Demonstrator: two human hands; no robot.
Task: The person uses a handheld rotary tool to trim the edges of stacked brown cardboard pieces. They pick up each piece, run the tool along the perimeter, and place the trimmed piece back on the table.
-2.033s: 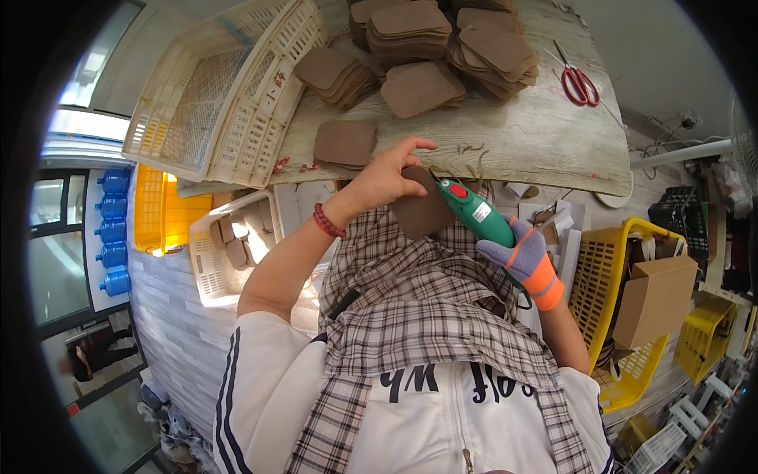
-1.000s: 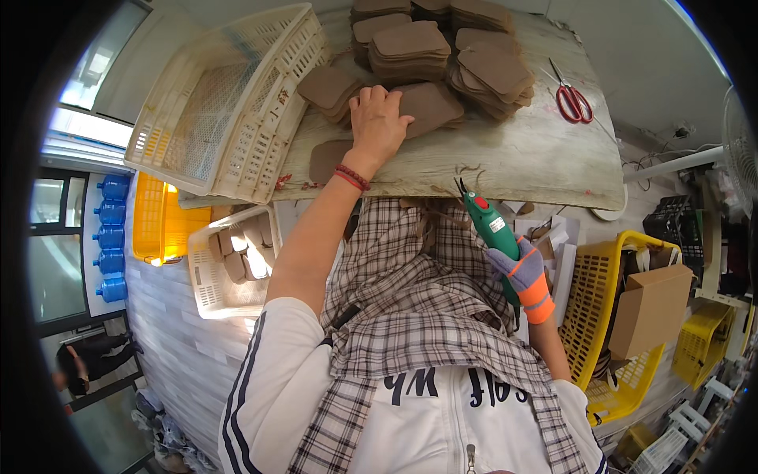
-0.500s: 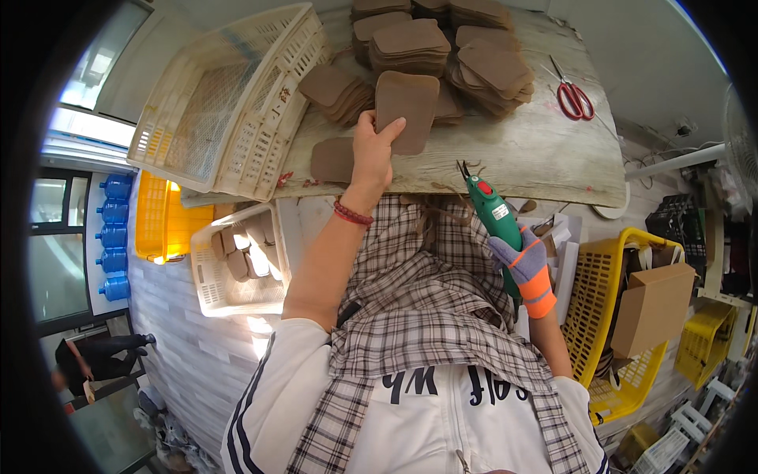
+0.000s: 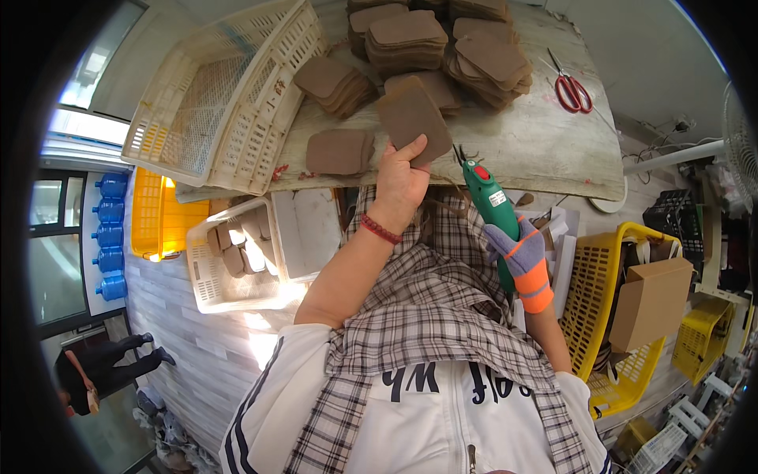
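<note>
Between the thumb and fingers of my bare left hand [image 4: 401, 178] is a flat brown piece with rounded corners [image 4: 414, 120], tilted over the table's near edge. My right hand [image 4: 522, 259], in a grey and orange glove, is wrapped round green electric scissors [image 4: 491, 199] with a red button. Their dark blades point up, close to the piece's right corner; whether they touch it I cannot tell. A short stack of similar pieces [image 4: 338, 152] lies left of my left hand. Taller stacks [image 4: 407, 43] stand farther back on the worn wooden table [image 4: 553, 158].
Red-handled scissors [image 4: 572, 93] lie at the table's far right. A white plastic crate [image 4: 237, 118] leans at its left. Below stand a white crate with brown pieces [image 4: 209, 276], and a yellow basket [image 4: 588, 308] holding a cardboard box [image 4: 651, 304]. A person [image 4: 91, 367] is at the far left.
My left hand has moved right and nearer with the brown piece, now tilted with its lower corner beside the blades. The electric scissors have barely shifted. The person at far left has moved.
</note>
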